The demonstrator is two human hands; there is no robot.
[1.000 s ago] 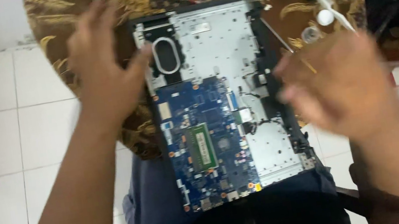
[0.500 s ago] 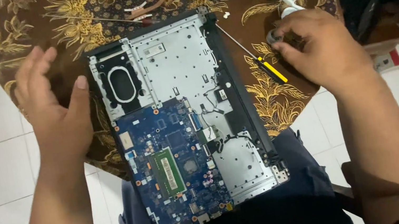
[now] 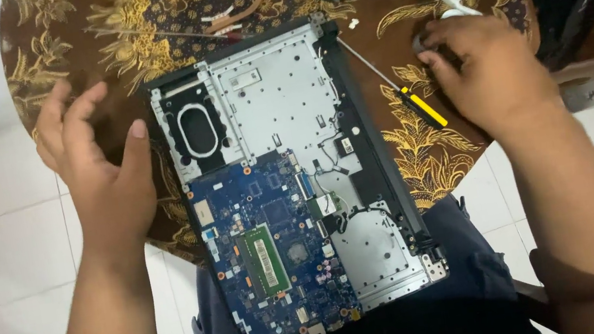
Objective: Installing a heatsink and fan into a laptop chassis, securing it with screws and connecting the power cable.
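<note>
Left hand [image 3: 103, 170] grip released beside opened laptop base [image 3: 292, 184]; right hand [image 3: 484, 70] grip unclear, over small round thing [image 3: 420, 42].

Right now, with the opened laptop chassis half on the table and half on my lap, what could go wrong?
1. The opened grey laptop chassis overhangs the round patterned table onto the lap; neither hand grips it, so it might slide off.
2. The left hand hovers open beside it, while the right hand rests on small parts; these could scatter.
3. The yellow-handled screwdriver lies loose against the chassis edge and could roll off.
</note>
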